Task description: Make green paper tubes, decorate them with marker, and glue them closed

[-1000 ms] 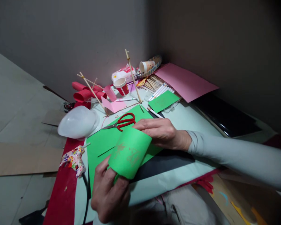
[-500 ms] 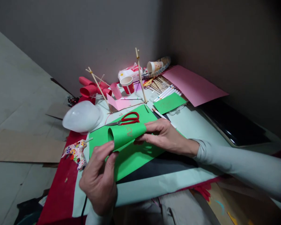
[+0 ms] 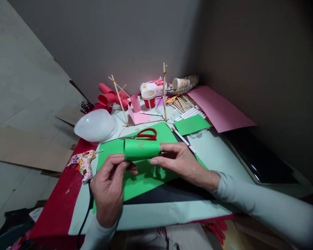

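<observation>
Head view: left hand (image 3: 109, 192) and right hand (image 3: 186, 165) pinch a curled green paper tube (image 3: 142, 150) between slightly parted fingers behind the counter's (image 3: 169, 215) front edge.

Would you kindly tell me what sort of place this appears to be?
Probably an indoor papercraft corner, judging by the red-handled metal scissors, the flower-patterned glue gun and the curled green paper piece.

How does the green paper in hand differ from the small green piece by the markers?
The held paper is curled; the small piece lies nearly flat. The left hand and right hand are on the held paper; neither touches the small piece. Both are green.
</observation>
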